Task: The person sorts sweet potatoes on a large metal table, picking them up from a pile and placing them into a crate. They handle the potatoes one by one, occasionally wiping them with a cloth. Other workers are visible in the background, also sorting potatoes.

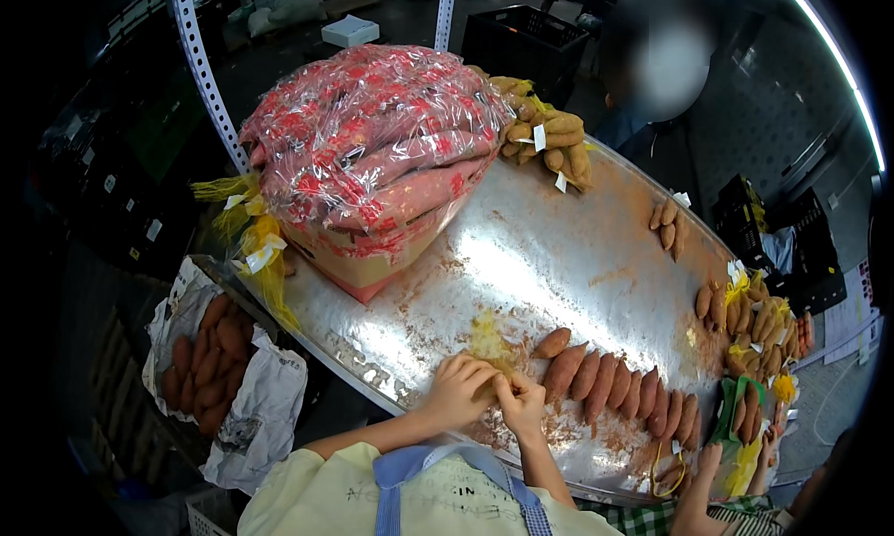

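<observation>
My left hand (459, 391) and my right hand (524, 405) meet over the metal table near its front edge. Bunched between their fingers is a yellow mesh bag (489, 335), whose loose end spreads over the metal beyond them. The fingers partly cover what they pinch, so the bag's mouth cannot be made out. Just right of my right hand, a row of reddish sweet potatoes (601, 389) lies side by side. One more sweet potato (553, 343) rests at an angle at the row's left end.
A cardboard box (349, 253) heaped with plastic-wrapped sweet potatoes stands at back left, beside yellow nets (262, 256). Filled mesh bags (552, 138) sit behind it. Lower left is a paper-lined crate of sweet potatoes (209, 361). At right, another person's hand (698, 473) is near a green-and-yellow bag (730, 414).
</observation>
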### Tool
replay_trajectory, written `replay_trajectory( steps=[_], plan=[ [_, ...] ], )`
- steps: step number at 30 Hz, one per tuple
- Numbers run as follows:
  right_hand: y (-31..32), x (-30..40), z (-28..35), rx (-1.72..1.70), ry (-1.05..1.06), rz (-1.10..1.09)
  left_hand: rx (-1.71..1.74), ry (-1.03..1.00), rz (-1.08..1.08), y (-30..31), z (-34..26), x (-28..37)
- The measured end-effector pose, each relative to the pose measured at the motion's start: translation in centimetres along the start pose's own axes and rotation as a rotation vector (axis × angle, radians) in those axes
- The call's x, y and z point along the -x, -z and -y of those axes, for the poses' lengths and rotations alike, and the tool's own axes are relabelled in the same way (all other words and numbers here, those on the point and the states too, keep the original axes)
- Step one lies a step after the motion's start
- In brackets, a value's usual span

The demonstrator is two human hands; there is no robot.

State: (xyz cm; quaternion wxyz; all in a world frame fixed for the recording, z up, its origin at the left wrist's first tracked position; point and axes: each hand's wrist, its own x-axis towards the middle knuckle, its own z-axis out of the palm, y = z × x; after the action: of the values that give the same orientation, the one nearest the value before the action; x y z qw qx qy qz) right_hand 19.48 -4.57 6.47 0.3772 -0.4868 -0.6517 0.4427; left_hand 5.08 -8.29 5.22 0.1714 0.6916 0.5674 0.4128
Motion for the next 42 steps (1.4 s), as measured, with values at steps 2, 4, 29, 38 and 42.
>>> replay_trajectory(
  steps=[2, 4, 29, 38, 42],
  plan=[
    [0.1, -0.3, 0.5, 0.086, 0.034, 0.006, -0.097, -0.099, -0.171, 0.1, -0.5, -0.5],
    [0.1, -0.9, 0.9, 0.158, 0.083, -0.009, -0.107, -0.108, -0.147, 0.2, -0.1, -0.8],
    [3.0, -3.1, -2.1, 0.074, 0.259, 0.003, 0.401, 0.132, -0.073, -0.4, 1.8, -3.0],
    [2.6, -3.0, 0.1, -0.197, 0.208, -0.006, 0.485, 0.279, -0.028, 1.6, 3.4, -3.2],
    [2.8, -3.6, 0.2, -0.249, 0.048, 0.017, 0.411, 0.231, 0.091, 1.0, 4.0, -3.3]
  ],
)
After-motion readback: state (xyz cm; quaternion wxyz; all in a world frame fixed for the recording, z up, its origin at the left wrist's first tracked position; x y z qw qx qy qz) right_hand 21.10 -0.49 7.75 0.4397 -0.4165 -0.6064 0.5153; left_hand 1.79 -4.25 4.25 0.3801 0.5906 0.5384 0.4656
